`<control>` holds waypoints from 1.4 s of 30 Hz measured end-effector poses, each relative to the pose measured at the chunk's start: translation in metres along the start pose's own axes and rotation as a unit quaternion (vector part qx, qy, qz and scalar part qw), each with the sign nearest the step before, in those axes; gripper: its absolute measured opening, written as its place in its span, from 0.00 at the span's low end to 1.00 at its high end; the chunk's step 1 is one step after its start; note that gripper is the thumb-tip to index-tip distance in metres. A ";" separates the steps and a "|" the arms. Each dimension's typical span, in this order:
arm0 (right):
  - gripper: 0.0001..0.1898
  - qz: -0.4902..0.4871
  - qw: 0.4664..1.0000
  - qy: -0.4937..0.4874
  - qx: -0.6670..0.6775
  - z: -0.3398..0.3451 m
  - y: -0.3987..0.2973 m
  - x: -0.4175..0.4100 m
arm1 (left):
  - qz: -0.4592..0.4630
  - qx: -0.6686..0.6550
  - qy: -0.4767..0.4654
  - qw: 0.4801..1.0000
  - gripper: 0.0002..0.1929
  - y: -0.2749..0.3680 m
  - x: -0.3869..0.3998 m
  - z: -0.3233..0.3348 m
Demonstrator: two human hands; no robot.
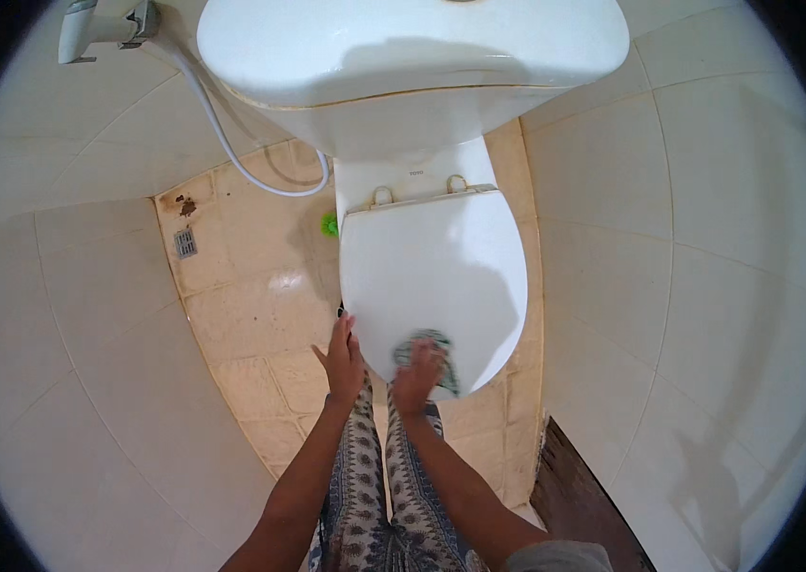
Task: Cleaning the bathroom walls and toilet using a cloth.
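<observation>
A white plastic toilet lid (431, 264) lies closed over the bowl before me. Near its front edge, my right hand (417, 375) presses a green-and-white patterned cloth (446, 361) flat against the top; both are motion-blurred. My left hand (347, 361) is at the lid's front left edge, fingers pointing forward and thumb held apart, with nothing seen in it. Whether it touches the rim is hard to tell. Just past its fingertips a small dark object (341, 309) shows beside the lid, mostly hidden.
The toilet's white cistern (410, 64) rises behind the lid. A bidet sprayer (81, 32) hangs at upper left on a white hose (220, 129). Green bristles (329, 224) poke out left of the bowl. There is a floor drain (185, 243) by the left wall and a dark wooden board (582, 493) at lower right.
</observation>
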State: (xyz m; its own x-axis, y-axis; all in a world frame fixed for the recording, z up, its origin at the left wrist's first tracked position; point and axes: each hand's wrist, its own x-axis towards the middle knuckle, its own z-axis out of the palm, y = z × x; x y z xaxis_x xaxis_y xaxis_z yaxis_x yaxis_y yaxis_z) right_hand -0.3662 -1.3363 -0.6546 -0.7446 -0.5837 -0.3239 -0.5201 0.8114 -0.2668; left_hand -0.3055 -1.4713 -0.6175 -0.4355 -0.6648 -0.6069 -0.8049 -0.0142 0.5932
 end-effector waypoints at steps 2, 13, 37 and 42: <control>0.28 -0.167 0.986 -0.015 -0.026 0.007 -0.032 0.015 | -0.055 -0.068 0.069 0.994 0.24 0.012 0.001 -0.012; 0.25 -0.298 0.950 0.077 0.054 -0.068 -0.065 0.270 | 0.075 -0.030 0.124 0.989 0.25 0.033 0.024 -0.030; 0.24 -0.435 0.896 0.090 0.003 -0.386 -0.272 0.319 | 0.383 -0.150 0.388 0.825 0.30 0.268 0.047 -0.231; 0.23 -0.388 0.908 0.155 -0.033 -0.444 -0.157 0.384 | 0.331 0.110 0.310 0.885 0.25 0.273 0.042 -0.232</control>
State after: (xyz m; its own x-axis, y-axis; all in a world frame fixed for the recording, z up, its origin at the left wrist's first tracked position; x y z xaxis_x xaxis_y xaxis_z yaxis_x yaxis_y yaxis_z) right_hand -0.7566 -1.6741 -0.3338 -0.2205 -0.9519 0.2126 -0.9547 0.1660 -0.2471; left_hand -0.4498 -1.6766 -0.3580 -0.5907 -0.7561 0.2817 -0.5456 0.6315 0.5509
